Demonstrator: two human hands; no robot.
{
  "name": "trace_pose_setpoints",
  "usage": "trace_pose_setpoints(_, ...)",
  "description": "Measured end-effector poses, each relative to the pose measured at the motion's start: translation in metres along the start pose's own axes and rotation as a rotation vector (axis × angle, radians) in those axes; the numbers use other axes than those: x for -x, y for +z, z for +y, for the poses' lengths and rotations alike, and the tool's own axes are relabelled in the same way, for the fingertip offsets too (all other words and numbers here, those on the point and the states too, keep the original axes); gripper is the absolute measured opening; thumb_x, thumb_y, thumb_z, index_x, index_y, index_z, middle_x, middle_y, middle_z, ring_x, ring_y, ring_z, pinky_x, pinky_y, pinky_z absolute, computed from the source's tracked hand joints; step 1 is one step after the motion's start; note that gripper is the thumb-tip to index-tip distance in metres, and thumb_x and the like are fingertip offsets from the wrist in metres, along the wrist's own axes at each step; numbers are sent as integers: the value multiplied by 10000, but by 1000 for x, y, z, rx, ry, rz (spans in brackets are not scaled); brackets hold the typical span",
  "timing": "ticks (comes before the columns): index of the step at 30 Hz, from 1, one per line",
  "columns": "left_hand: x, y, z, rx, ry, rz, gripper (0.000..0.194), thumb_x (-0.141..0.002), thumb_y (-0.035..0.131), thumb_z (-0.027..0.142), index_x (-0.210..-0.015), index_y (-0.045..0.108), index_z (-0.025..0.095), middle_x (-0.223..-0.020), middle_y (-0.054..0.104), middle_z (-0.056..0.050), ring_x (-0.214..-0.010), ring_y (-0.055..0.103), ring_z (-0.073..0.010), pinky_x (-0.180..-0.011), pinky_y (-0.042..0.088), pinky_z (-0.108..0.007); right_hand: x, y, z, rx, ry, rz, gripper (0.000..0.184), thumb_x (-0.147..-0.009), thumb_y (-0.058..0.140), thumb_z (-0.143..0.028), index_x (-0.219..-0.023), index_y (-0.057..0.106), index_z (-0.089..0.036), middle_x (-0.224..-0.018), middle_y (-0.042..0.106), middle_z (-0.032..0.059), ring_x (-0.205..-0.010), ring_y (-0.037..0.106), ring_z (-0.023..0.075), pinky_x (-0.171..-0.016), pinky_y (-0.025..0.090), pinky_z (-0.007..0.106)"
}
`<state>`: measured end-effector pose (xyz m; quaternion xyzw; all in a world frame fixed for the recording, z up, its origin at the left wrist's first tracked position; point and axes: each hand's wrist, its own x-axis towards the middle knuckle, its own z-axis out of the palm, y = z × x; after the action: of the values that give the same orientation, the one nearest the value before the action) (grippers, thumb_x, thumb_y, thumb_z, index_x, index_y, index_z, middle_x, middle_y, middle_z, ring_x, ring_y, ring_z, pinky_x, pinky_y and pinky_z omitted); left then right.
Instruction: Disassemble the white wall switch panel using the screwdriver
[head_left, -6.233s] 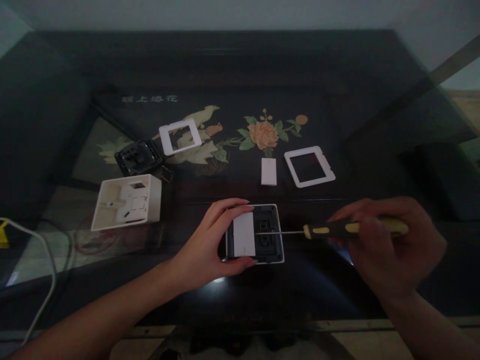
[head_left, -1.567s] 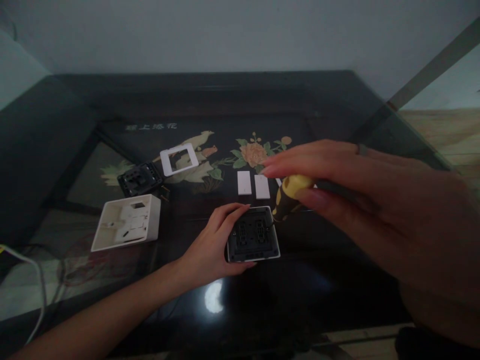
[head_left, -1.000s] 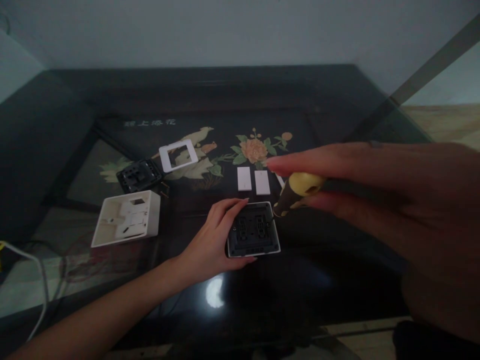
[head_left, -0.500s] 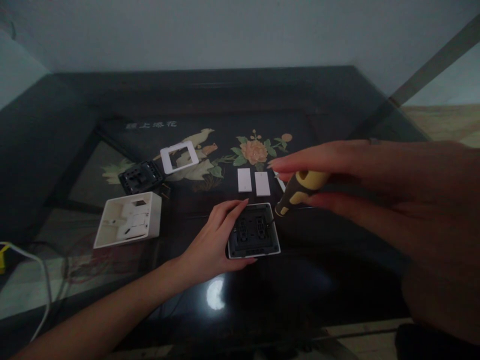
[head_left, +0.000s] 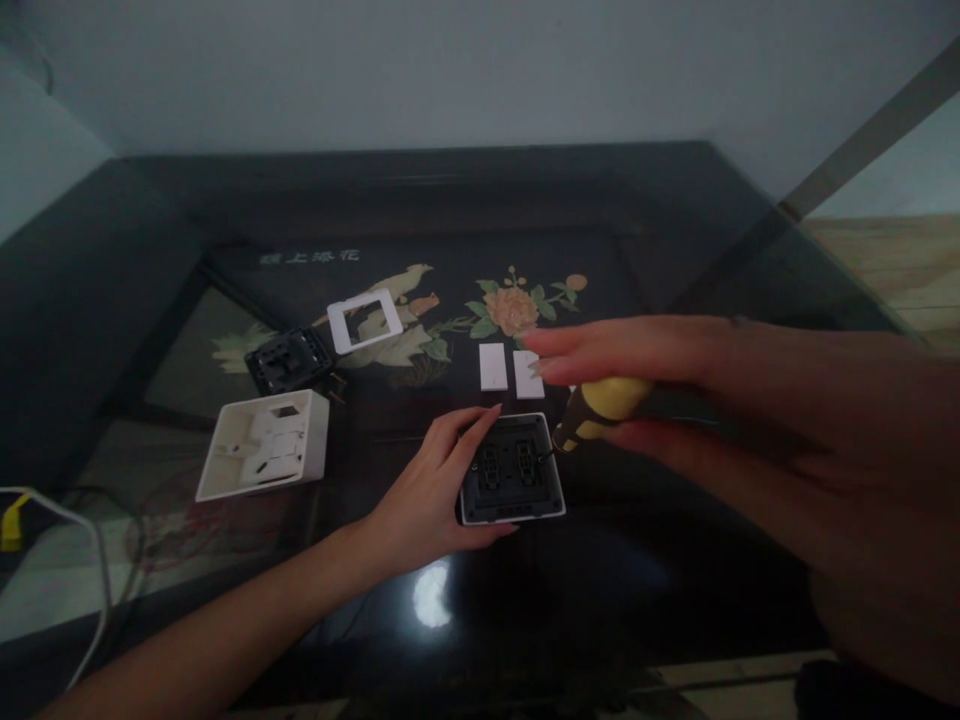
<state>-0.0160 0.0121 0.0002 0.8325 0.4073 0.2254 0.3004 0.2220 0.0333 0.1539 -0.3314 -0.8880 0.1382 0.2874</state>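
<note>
Gripping the dark switch unit (head_left: 510, 485) from its left is the left hand (head_left: 427, 490); the right hand (head_left: 757, 420) holds a screwdriver (head_left: 600, 405) at the unit's right edge, two white plates (head_left: 493, 367) beyond it.

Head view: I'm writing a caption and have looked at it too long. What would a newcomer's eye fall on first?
Probably the right hand, looming large at the right, with the yellow-and-dark screwdriver angled toward the white-edged black module that the left hand grips near the centre. Next, perhaps, the pink flower design beyond them, and the open white box at the left.
</note>
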Motion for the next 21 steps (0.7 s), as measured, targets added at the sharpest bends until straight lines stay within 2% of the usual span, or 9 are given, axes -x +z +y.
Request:
trace_pose_setpoints(2,0,1,-1,-7,6,7,1070,-721,801,414,-1540,125,283,-1465,332,-141,-1349,380,-380,-1110,414,-575,0,2,-2,61,2,50,232,-937,594,-209,-1148,689,-235,-1214,690,-16,-1084,665,170,-926,550,240)
trace_pose_setpoints(3,1,1,-1,-11,10,11,1063,-727,796,419,-1539,125,280,-1461,333,-141,-1349,380,-377,-1110,414,-573,0,5,-3,99,16,90,197,-927,622,-234,-1105,706,-233,-1190,685,-4,-1071,661,170,-892,555,236)
trace_pose_setpoints(7,0,2,0,-23,16,9,1054,-737,789,434,-1538,120,282,-1454,330,-142,-1347,378,-375,-1111,407,-579,-4,15,-8,235,58,227,136,-898,669,-331,-972,742,-243,-930,683,-8,-753,644,123,-659,539,218)
trace_pose_setpoints(9,0,1,0,-23,9,1,1056,-731,795,426,-1535,123,290,-1454,328,-141,-1342,382,-377,-1107,410,-583,-4,15,-7,222,48,218,133,-917,647,-283,-1010,736,-250,-891,697,-15,-722,655,124,-664,547,220)
trace_pose_setpoints(12,-2,0,1,-11,4,-8,1060,-722,804,395,-1532,128,295,-1454,325,-141,-1343,383,-376,-1108,410,-577,-1,7,-3,145,74,115,273,-920,602,-210,-1174,680,-271,-985,736,-22,-821,713,162,-794,582,261)
trace_pose_setpoints(15,-2,-1,2,2,8,-15,1056,-728,803,389,-1532,126,288,-1448,322,-145,-1353,375,-371,-1116,404,-564,4,-3,2,119,116,-2,311,-954,552,-243,-1241,630,-332,-1082,739,-50,-927,721,182,-924,564,318)
trace_pose_setpoints(17,-2,-1,2,-1,8,-13,1057,-732,800,402,-1534,121,283,-1446,322,-147,-1355,372,-369,-1116,404,-562,5,-5,3,112,89,-39,298,-977,527,-277,-1254,615,-342,-1179,708,-52,-1037,691,180,-965,542,309)
trace_pose_setpoints(19,-2,-1,2,-8,5,-9,1060,-730,799,417,-1535,124,277,-1447,323,-148,-1351,374,-370,-1115,405,-565,5,-4,0,142,52,-7,250,-969,554,-333,-1200,647,-303,-1236,667,-21,-1073,662,179,-921,550,275)
trace_pose_setpoints(21,-1,0,0,-8,5,-6,1058,-726,801,422,-1536,137,270,-1447,330,-145,-1348,376,-367,-1117,404,-562,2,1,-3,205,42,80,187,-929,615,-382,-1054,700,-271,-1141,666,5,-929,668,170,-776,569,255)
